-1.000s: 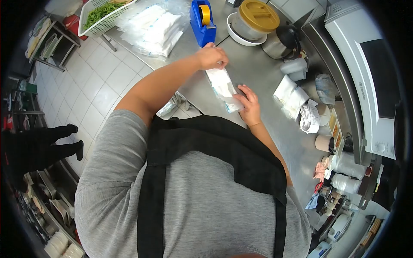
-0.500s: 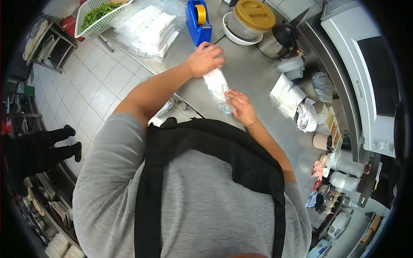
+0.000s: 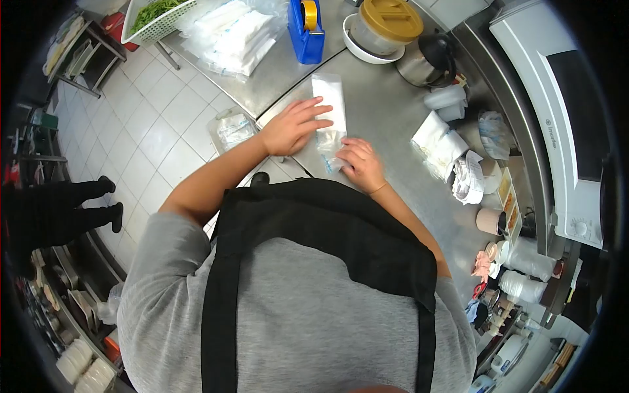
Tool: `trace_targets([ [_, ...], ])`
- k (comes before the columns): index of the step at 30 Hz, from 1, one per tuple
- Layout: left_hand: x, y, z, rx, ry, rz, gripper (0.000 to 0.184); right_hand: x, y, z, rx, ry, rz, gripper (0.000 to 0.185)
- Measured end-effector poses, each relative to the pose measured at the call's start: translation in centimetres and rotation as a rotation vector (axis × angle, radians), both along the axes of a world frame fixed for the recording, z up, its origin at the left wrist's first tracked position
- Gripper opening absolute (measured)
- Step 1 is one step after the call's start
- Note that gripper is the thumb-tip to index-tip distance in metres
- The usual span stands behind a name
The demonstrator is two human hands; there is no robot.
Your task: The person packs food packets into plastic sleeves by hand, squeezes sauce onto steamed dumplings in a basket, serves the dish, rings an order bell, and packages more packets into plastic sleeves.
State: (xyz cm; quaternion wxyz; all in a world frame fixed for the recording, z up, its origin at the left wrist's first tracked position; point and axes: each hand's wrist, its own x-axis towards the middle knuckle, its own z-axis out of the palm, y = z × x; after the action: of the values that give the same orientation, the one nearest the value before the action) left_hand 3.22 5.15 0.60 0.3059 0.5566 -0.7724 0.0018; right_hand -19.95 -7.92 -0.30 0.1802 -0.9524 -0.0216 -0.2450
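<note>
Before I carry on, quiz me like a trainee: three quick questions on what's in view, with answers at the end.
1. Which hand is at the end of the white packet nearest the black apron?
2. True or false: the blue tape dispenser stands between the pile of plastic bags and the yellow-lidded tub.
3. What colour are the vegetables in the white basket?

Key: 1, right hand; 2, true; 3, green.

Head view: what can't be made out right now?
All in the head view:
Packet: left edge partly hidden by the left hand, lower right by the right hand.
Left palm: faces down, hidden by the hand's back.
Tape dispenser: far end cut off by the top edge.
Person in black: upper body lost in dark lens border.
Microwave dial: markings too small.
</note>
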Motion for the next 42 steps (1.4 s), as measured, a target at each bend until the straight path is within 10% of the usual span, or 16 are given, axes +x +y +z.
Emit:
trace_targets([
  [4,-2.0,4.4,-0.5,0.143,0.184,-0.088,0.074,0.6,1.1,-1.2,0.119,-0.080,0.036,0.028],
  [13,-5.0,4.3,-2.0,0.050,0.182,0.022,0.030,-0.2,2.1,1.7,0.382,-0.021,0.004,0.033],
  [22,-6.0,4.3,-1.4,0.010,0.065,0.051,0.032,-0.9,-0.5,-0.9,0.138,0.038,0.054,0.034],
  [27,-7.3,4.3,-2.2,0.041,0.509,0.305,0.008,-0.9,-1.0,-1.8,0.265,0.026,0.001,0.034],
  [42,-6.0,2.2,-2.4,0.157,0.495,0.558,0.026,1.7,0.2,-1.7,0.702,0.022,-0.355,0.024],
])
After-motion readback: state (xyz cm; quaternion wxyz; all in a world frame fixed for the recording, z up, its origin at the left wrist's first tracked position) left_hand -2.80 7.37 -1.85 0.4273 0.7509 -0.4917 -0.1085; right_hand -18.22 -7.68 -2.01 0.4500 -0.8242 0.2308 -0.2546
